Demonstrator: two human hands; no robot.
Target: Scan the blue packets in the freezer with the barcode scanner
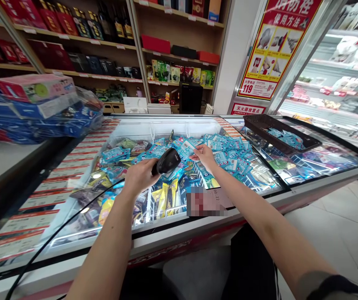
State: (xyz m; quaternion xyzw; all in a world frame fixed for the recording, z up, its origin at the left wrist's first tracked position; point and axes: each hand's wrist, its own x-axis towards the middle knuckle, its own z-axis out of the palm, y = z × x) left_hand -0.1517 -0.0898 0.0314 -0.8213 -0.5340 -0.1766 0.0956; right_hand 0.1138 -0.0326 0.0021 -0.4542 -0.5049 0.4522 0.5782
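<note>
Grips scanner (168,162) in left hand (139,177); pinches packet (186,149) in right hand (206,156), over blue packets (236,164) spread across freezer (179,234), left of dark tray (255,124).

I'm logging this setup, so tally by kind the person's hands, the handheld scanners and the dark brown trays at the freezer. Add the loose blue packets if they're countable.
Left hand and right hand: 2
Handheld scanner: 1
Dark brown tray: 1
Total: 4
Blue packets overlap too much to count, so they are left out.
</note>
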